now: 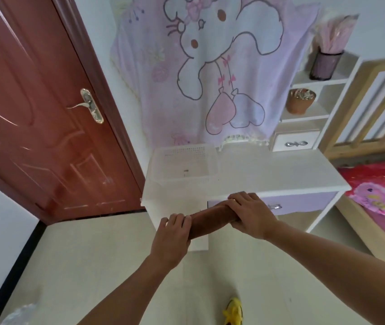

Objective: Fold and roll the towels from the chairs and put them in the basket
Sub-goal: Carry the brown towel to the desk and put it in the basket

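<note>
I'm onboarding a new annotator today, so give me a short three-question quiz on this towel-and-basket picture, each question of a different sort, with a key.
1. True or false: the rolled brown towel already lies inside the white basket.
2. Look at the left hand and the right hand. Which has a grip on the towel? A) left only B) right only C) both, one at each end
3. Fill the gap: the basket stands on the white ____, toward its left end.

Key: 1 false, it is held in front of the furniture; 2 C; 3 desk.
</note>
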A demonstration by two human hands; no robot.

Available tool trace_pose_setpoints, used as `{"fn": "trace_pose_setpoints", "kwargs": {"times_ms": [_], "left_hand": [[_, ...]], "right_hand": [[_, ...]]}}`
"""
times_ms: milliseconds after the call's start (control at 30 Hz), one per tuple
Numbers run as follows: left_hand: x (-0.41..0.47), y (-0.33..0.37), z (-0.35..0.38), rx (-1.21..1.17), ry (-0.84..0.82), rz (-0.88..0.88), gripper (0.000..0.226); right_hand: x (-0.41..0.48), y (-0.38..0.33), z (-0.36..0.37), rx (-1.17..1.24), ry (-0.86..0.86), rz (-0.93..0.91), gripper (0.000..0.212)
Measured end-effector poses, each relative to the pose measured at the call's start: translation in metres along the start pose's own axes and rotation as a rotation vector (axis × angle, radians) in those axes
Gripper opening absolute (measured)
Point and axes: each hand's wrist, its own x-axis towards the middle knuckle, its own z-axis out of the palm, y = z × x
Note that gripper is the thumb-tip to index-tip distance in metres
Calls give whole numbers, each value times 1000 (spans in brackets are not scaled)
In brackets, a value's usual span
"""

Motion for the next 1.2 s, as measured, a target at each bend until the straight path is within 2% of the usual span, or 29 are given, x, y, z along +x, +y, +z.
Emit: {"fn": "trace_pose_setpoints", "kwargs": {"times_ms": [233,400,533,733,833,967,1100,1200], "left_hand": [[119,-25,24,-190,-78,-141,45],[182,-47,39,-430,-124,-280,41],[220,-75,52,-756,-162,-482,36],[268,-123,77,-1072,-72,-782,44],[282,-141,90,-1050,-108,-844,40],[292,-162,105,-906,-215,-886,44],[300,-170,119,-771,-358,-839,50],[302,-173,119,-599,-421,-815,45]], "right_hand": [[126,88,13,75,-90,-54,43],[207,125,16,174,-235,-13,40],[264,135,20,408,-321,123,47],[370,135,50,749,-313,319,61],[419,127,75,793,-359,331,61],[465,112,120,701,-488,229,60],[492,99,160,620,-652,149,59],[498,89,179,565,-673,98,58]]}}
